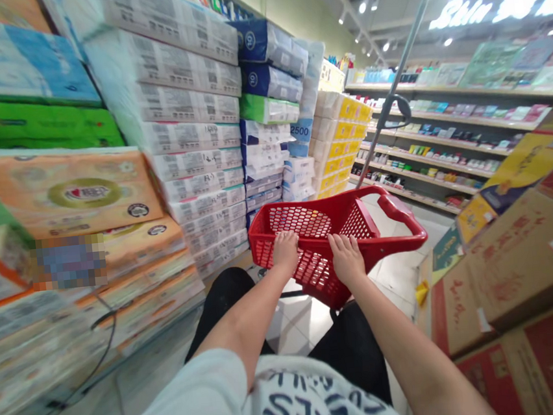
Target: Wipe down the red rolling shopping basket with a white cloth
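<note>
A red plastic shopping cart with mesh sides stands in front of my knees, its push handle pointing to the right. My left hand grips the near rim towards the cart's left end, fingers hooked over the edge. Further right on the same rim, my right hand is closed over it, the fingertips reaching inside. Part of the far inner wall shows through; the near wall hides the cart's bottom.
Stacked tissue packs rise on the left, with white paper bundles behind them. Cardboard cartons line the right side. A slanted metal pole stands beyond the cart, before shelves of small goods. A cable hangs at lower left.
</note>
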### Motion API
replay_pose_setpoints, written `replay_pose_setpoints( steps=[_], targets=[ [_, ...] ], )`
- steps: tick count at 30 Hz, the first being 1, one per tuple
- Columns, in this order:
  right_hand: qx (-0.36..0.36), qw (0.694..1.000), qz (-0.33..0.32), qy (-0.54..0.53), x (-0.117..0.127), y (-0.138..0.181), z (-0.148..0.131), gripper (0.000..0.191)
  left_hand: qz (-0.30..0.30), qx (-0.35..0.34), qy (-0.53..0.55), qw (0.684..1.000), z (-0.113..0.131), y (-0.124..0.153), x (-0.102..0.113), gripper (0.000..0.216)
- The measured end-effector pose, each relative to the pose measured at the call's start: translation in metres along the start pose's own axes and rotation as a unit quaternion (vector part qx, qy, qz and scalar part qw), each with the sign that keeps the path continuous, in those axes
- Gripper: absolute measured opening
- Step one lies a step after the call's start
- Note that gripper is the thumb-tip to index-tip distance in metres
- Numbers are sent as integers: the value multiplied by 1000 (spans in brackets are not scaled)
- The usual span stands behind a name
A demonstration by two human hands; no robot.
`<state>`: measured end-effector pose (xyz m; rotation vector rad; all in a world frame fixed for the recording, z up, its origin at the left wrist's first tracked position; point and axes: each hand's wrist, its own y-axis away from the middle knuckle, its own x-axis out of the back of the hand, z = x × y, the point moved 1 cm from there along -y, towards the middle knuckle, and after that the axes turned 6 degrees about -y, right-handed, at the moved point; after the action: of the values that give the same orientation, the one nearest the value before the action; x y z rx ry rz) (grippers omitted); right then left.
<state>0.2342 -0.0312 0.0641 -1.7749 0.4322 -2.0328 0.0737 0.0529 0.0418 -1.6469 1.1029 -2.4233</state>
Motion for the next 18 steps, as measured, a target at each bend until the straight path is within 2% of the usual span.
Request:
replay_pose_setpoints(
  steps=[3,5,10,15,18],
  targets=[
    [-21,1000,6,-1,0,1,-1,54,-17,-62,9,998,16,-2,-6,33],
    [-33,999,-2,-14,0,0,-5,52,-41,-81,14,996,19,-4,-6,33],
    [7,999,-25,-42,0,-1,-6,59,-28,-6,-8,1000,12,-3,-3,29],
    [-23,998,-11,-59,2,0,-1,55,-31,-45,1,998,27,-2,-8,31],
    [-31,998,18,-56,5,3,12,49,-30,-34,6,999,19,-3,-5,25]
  ],
)
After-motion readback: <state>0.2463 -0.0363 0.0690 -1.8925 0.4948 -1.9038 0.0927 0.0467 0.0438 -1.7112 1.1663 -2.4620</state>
